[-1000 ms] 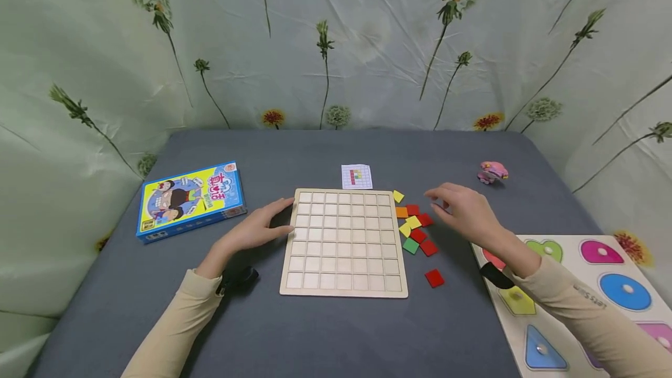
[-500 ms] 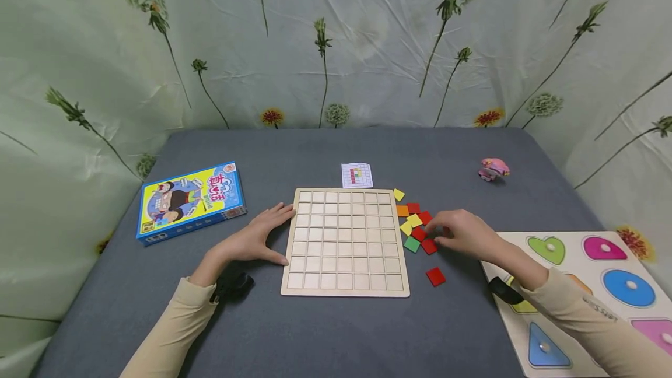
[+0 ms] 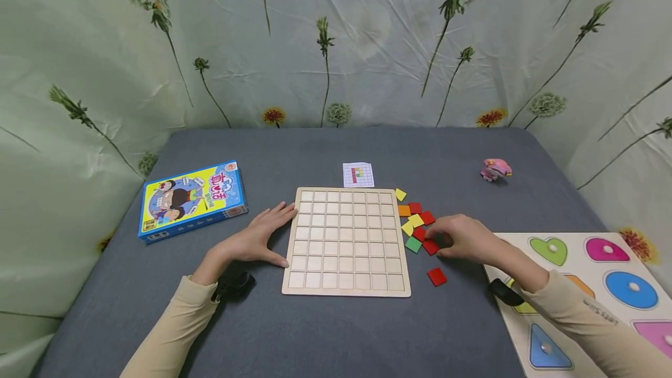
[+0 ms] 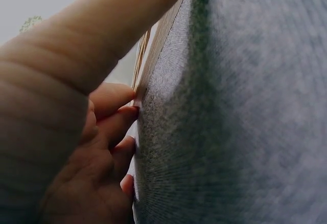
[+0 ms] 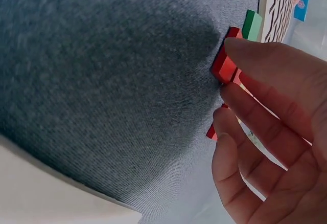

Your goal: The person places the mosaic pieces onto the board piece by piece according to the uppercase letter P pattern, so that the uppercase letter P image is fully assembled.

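A wooden grid board (image 3: 346, 292) lies at the middle of the table, its squares bare. My left hand (image 3: 254, 239) is spread along the board's left edge, with fingertips and thumb at its rim. In the left wrist view, the fingers (image 4: 120, 121) meet the edge of the board. Beyond the right edge lies a loose group of square tiles in red, yellow, orange and green. My right hand (image 3: 467, 239) pinches a red tile (image 5: 224, 66) at the near side of this group, between thumb and forefinger. A green tile (image 3: 413, 244) lies close by.
Nearer me lies a lone red tile (image 3: 437, 276). A printed pattern card (image 3: 359, 174) sits behind the board. At left is a blue and yellow box (image 3: 192, 200), at back right a pink toy (image 3: 496, 169). A shape puzzle board (image 3: 572, 249) lies under my right forearm.
My right hand has come down and toward me, onto the red tile. My left hand has spread wider, its thumb sliding nearer along the board's edge. The tiles stay about where they were.
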`<state>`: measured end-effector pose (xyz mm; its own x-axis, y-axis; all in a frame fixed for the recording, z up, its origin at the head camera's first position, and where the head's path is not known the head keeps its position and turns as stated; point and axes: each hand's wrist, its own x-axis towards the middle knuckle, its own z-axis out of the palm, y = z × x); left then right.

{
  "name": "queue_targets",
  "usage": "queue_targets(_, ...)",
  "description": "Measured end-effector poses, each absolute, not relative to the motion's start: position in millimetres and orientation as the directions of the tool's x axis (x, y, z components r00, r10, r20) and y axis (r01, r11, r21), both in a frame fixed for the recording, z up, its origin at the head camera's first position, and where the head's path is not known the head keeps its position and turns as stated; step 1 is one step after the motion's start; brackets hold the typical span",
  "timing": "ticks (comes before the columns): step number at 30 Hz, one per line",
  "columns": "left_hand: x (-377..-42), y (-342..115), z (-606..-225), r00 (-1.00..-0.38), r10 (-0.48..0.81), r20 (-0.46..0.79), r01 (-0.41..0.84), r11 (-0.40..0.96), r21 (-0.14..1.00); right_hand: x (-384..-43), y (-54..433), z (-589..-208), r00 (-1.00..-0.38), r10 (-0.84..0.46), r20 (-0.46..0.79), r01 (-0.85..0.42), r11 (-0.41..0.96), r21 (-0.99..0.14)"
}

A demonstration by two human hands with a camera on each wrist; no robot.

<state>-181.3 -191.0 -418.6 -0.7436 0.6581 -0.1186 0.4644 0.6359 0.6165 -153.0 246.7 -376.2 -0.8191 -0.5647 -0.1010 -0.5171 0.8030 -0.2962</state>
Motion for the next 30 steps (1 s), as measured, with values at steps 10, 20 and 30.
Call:
queue_targets(10,-180.8,-190.0,-418.5,-0.749,0.653,-0.116,0.460,0.637,0.618,-151.8,244.3,-380.9,-0.799,-0.598,-0.061,-0.565,0.783,-0.260)
queue_targets(20,-178.6,-189.0,-418.6,-0.760,0.641,-0.107,0.452,0.641,0.620,-153.7,244.4,-382.5,-0.781,-0.619,-0.087,-0.582,0.771,-0.260)
queue_targets(30,-178.9,-188.5,-419.3,-0.753,0.645,-0.129,0.445,0.644,0.622,-155.0,249.4,-380.8,-0.759,-0.651,-0.032,-0.624,0.741,-0.248)
